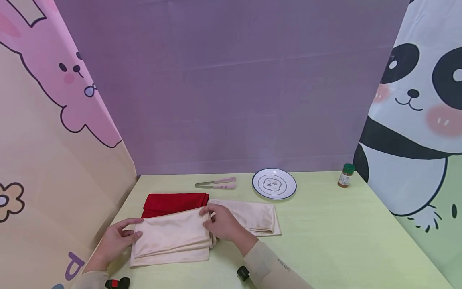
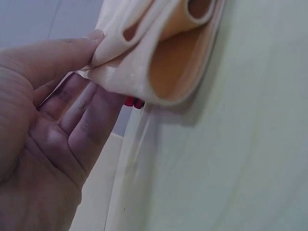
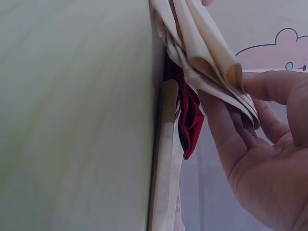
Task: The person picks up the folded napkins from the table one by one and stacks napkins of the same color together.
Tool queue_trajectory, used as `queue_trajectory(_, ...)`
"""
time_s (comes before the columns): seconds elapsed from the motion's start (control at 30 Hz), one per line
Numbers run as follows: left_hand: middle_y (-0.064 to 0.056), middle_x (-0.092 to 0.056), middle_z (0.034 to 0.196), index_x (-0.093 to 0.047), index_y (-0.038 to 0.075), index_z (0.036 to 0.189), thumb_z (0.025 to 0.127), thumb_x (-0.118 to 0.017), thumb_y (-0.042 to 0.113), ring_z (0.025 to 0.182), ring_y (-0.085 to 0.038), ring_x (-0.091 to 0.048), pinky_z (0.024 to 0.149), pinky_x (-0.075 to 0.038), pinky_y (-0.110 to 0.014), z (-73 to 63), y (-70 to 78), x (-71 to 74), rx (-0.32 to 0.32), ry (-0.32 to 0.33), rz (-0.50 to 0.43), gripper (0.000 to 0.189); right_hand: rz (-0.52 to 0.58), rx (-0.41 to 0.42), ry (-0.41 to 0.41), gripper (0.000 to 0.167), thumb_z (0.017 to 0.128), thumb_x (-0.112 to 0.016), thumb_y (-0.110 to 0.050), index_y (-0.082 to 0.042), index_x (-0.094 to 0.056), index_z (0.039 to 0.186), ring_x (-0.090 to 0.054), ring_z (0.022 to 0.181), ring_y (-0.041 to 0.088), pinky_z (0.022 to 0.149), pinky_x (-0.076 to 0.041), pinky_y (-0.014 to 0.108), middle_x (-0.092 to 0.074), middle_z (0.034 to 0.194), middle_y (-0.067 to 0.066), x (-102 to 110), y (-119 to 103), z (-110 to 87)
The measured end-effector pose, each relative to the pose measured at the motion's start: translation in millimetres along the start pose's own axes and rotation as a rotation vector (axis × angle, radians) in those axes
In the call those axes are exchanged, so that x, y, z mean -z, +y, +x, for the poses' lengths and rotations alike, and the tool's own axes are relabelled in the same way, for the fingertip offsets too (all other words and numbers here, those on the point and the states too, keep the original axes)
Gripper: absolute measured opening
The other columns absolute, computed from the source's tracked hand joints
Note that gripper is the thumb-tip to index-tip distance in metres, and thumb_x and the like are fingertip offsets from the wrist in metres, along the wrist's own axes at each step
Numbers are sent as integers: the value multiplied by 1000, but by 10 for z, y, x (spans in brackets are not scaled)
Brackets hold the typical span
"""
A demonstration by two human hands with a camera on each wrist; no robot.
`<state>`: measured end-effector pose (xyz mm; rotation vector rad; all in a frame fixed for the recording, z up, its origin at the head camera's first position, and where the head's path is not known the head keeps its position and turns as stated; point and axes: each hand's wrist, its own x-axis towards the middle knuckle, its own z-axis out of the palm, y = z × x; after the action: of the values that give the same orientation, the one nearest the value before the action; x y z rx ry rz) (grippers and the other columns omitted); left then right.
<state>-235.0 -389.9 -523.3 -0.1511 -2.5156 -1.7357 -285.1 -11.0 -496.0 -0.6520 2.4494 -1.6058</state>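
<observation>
A folded cream cloth (image 1: 171, 235) lies at the left front of the table, its layers showing as loose loops in the left wrist view. My left hand (image 1: 117, 240) pinches its left edge between thumb and fingers. On the opposite side my right hand (image 1: 224, 222) pinches the upper right corner, and the right wrist view shows the stacked layers (image 3: 216, 57) between thumb and fingers. Behind it lies a folded red cloth (image 1: 175, 202), partly covered. A second folded cream cloth (image 1: 249, 214) lies flat to the right, partly behind my right hand and forearm.
Tongs with pink handles (image 1: 216, 184) lie at the back of the table. Beside them is a white plate (image 1: 274, 184) with a dark rim. A small jar with a green lid (image 1: 346, 175) stands at the back right corner. Printed fabric walls enclose the table (image 1: 343, 241).
</observation>
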Motion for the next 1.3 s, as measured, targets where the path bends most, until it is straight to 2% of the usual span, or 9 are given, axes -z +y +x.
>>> queue_trajectory(0.1, -16, -71, 79, -64, -2, 136, 90, -82, 4, 67, -14, -66, 60, -57, -28, 3, 7, -2, 0, -6, 8, 50, 2, -2, -5, 28, 93, -73, -1, -18, -69, 115, -52, 64, 15, 50, -44, 29, -61, 79, 4, 4, -9, -4)
queue_trajectory(0.2, -13, -68, 73, -65, -1, 136, 89, -83, 6, 65, -14, -64, 59, -58, -29, 7, 18, -6, 8, -6, 14, 50, 8, -16, 0, 33, 92, -73, 0, -20, -68, 118, -51, 63, 16, 50, -45, 29, -60, 77, 6, 7, -16, -8)
queue_trajectory(0.5, -8, -61, 68, -63, 0, 138, 89, -83, 7, 63, -13, -61, 61, -60, -31, 16, 82, -39, 7, -7, 6, 53, 17, 3, 1, 46, 87, -75, 4, -19, -66, 125, -56, 76, 19, 56, -50, 29, -62, 97, 4, 52, -6, 1)
queue_trajectory(0.77, -13, -63, 76, -63, 2, 138, 91, -82, 7, 66, -14, -63, 61, -59, -32, 48, 114, -69, -33, 4, -15, 51, 45, 27, -11, 52, 86, -76, 4, -19, -64, 131, -60, 89, 21, 65, -55, 30, -61, 116, 1, 149, -28, 4)
queue_trajectory(1.03, -17, -65, 111, -63, 0, 138, 91, -81, 5, 79, -13, -69, 65, -59, -28, 68, 250, -150, -140, 11, -28, 50, 90, 47, -14, 52, 88, -73, 6, -16, -62, 134, -64, 98, 22, 73, -60, 33, -60, 129, 3, 293, -40, -12)
queue_trajectory(1.17, -17, -63, 119, -63, -2, 138, 92, -80, 3, 81, -12, -69, 65, -59, -26, 87, 312, -199, -188, 10, -32, 49, 93, 59, -8, 52, 89, -73, 6, -15, -62, 136, -65, 94, 21, 70, -60, 33, -63, 126, 6, 375, -31, -36)
queue_trajectory(1.3, -18, -61, 110, -64, 2, 137, 91, -82, 4, 76, -10, -65, 59, -55, -23, 125, 362, -246, -190, 23, -21, 49, 115, 67, -1, 51, 89, -72, 7, -15, -63, 135, -67, 90, 22, 69, -61, 34, -66, 118, 10, 458, -46, -75)
